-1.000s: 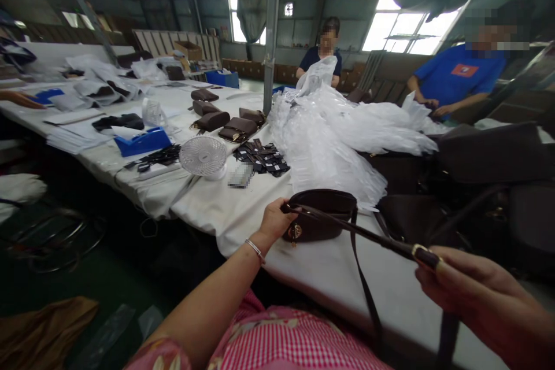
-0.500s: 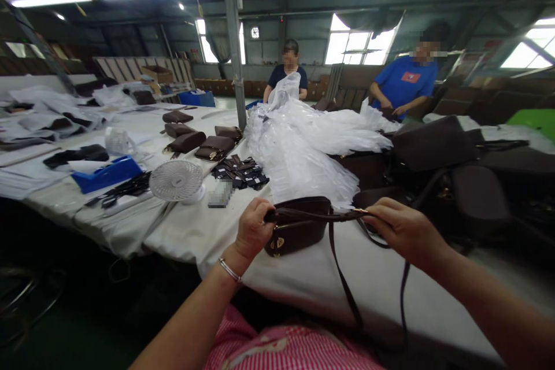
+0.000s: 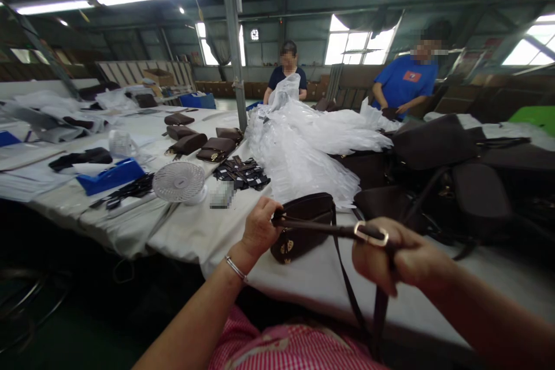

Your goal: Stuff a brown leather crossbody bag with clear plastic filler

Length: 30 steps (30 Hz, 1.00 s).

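Observation:
A dark brown handbag with gold-coloured fittings rests on the white-covered table near its front edge. My left hand is closed at the bag's left end, gripping the brown strap there. To the right, my right hand is wrapped round the same strap beside its gold-coloured buckle. Between the hands the strap runs taut across the front of the bag. A loose length of strap hangs below my right hand, and another falls from the bag's right side over the table edge.
Clear plastic bags lie heaped behind the handbag. More dark bags are piled at the right. Left of me are black tags, a white fan, a blue tape dispenser and several brown bags. Two people stand across the table.
My right hand has come closer and turned, drawing the strap toward me so its buckle now shows. The left hand and handbag have shifted slightly to the right.

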Each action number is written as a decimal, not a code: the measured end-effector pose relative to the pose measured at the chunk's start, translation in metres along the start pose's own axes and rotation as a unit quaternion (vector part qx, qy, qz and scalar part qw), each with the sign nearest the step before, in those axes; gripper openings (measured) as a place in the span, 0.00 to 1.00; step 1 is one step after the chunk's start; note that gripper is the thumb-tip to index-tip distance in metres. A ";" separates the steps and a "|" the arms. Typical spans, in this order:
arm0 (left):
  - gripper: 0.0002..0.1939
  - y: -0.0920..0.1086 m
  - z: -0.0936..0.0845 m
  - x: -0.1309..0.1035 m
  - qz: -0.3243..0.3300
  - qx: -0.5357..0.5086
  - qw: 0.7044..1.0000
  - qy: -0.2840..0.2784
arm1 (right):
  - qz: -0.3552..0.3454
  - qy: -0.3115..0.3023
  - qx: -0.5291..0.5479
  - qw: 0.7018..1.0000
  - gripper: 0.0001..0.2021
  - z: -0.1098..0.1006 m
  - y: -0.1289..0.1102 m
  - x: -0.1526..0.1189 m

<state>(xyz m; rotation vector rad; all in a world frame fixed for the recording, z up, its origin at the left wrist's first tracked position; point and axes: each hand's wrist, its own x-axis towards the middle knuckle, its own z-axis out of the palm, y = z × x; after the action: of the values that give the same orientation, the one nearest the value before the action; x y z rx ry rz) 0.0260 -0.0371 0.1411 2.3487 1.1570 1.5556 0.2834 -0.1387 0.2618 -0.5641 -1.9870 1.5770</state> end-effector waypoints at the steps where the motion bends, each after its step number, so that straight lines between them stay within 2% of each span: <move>1: 0.11 0.002 0.000 0.000 0.002 -0.012 1.000 -0.006 | -0.043 0.084 0.002 0.996 0.31 -0.016 -0.001 0.003; 3: 0.10 0.005 -0.002 0.000 0.004 -0.045 0.999 -0.020 | -0.051 0.247 0.018 0.967 0.28 -0.050 0.006 0.009; 5: 0.06 0.004 -0.007 0.001 -0.006 -0.082 0.996 -0.043 | 0.001 0.375 -0.017 0.927 0.23 -0.080 0.022 0.013; 7: 0.03 0.000 -0.013 0.001 -0.038 -0.124 0.989 -0.074 | 0.057 0.444 -0.085 0.890 0.21 -0.099 0.041 0.012; 8: 0.03 -0.003 -0.016 0.002 -0.066 -0.152 0.982 -0.094 | 0.080 0.459 -0.114 0.878 0.21 -0.105 0.050 0.009; 9: 0.03 -0.007 -0.018 0.002 -0.101 -0.188 0.970 -0.114 | 0.100 0.459 -0.132 0.873 0.22 -0.107 0.058 0.005; 11: 0.07 -0.014 -0.021 0.003 -0.185 -0.266 0.936 -0.135 | 0.130 0.410 -0.129 0.893 0.23 -0.105 0.070 -0.005; 13: 0.09 -0.021 -0.021 0.005 -0.260 -0.343 0.894 -0.125 | 0.150 0.303 -0.100 0.936 0.23 -0.096 0.078 -0.016; 15: 0.13 -0.026 -0.018 0.006 -0.310 -0.403 0.856 -0.096 | 0.180 0.186 -0.088 0.962 0.25 -0.086 0.088 -0.023; 17: 0.16 -0.030 -0.014 0.006 -0.338 -0.436 0.830 -0.077 | 0.226 0.104 -0.142 0.958 0.27 -0.079 0.102 -0.026; 19: 0.15 -0.030 -0.011 0.006 -0.341 -0.416 0.840 -0.068 | 0.264 0.098 -0.265 0.922 0.26 -0.078 0.122 -0.026; 20: 0.13 -0.030 -0.011 0.006 -0.330 -0.385 0.859 -0.070 | 0.266 0.134 -0.328 0.897 0.24 -0.080 0.132 -0.025; 22: 0.15 -0.027 -0.012 0.005 -0.273 -0.288 0.913 -0.092 | 0.226 0.246 -0.399 0.854 0.17 -0.087 0.151 -0.019; 23: 0.18 -0.027 -0.014 0.005 -0.220 -0.225 0.943 -0.106 | 0.193 0.299 -0.403 0.843 0.18 -0.091 0.159 -0.014; 24: 0.21 -0.026 -0.015 0.005 -0.152 -0.153 0.969 -0.116 | 0.160 0.334 -0.392 0.842 0.24 -0.094 0.164 -0.008; 26: 0.22 -0.029 -0.017 0.003 -0.008 0.006 0.994 -0.110 | 0.118 0.349 -0.351 0.861 0.36 -0.096 0.168 0.007; 28: 0.21 -0.036 -0.017 -0.001 0.089 0.140 0.983 -0.077 | 0.104 0.321 -0.308 0.889 0.30 -0.093 0.166 0.021; 30: 0.25 -0.046 -0.017 -0.007 0.119 0.207 0.970 -0.041 | 0.099 0.266 -0.272 0.919 0.20 -0.089 0.162 0.030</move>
<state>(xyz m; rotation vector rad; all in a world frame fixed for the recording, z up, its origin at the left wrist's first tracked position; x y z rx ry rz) -0.0142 -0.0141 0.1226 2.8846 1.3329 1.3668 0.3167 -0.0160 0.1244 -1.2939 -1.9491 0.8059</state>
